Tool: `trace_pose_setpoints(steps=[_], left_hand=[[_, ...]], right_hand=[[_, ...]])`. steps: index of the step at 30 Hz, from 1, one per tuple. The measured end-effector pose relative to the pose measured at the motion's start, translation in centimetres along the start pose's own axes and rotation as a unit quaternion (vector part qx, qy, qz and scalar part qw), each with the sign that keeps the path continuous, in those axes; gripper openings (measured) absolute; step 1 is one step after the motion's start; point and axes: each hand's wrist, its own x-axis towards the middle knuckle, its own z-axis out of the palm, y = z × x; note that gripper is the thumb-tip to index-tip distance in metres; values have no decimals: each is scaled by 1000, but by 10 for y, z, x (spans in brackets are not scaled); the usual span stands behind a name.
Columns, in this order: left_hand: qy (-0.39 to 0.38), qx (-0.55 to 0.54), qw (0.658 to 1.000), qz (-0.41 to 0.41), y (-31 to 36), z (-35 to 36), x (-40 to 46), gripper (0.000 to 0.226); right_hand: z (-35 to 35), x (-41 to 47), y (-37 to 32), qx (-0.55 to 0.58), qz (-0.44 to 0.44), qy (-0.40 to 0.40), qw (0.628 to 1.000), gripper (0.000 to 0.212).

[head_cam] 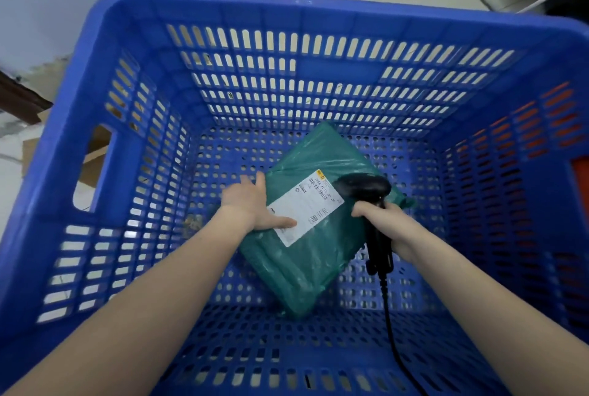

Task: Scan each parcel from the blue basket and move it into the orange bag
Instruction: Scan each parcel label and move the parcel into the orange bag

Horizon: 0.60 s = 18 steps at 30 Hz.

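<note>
Hiding label (306, 207) corner, scanner (366, 188), parcel (306, 261)

Green parcel (306, 236) (labelled) in blue basket (153, 13)

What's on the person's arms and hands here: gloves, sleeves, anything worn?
Nothing worn that shows. Both forearms are bare from the bottom of the frame to the wrist, with no sleeve edge in view. The left hand and right hand are ungloved; no watch, ring, band or marking visible on either. Upper arms are out of frame.
</note>
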Motion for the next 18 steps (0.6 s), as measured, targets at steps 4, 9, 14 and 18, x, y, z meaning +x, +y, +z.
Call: trace_pose_setpoints(steps=[4, 9, 14, 18], left_hand=[[-93, -176, 980, -16, -13, 14, 2, 110], [-130, -292, 947, -21, -19, 29, 10, 120], [-154, -400, 903, -37, -29, 41, 21, 112], [-148, -499, 852, 47, -20, 54, 26, 118]], right_hand=[[-5, 2, -16, 94, -63, 79, 990, 29], [-4, 3, -46, 110, -96, 44, 988, 38], [-2, 13, -21, 74, -39, 33, 996, 33], [-1, 23, 1, 87, -23, 19, 996, 23]])
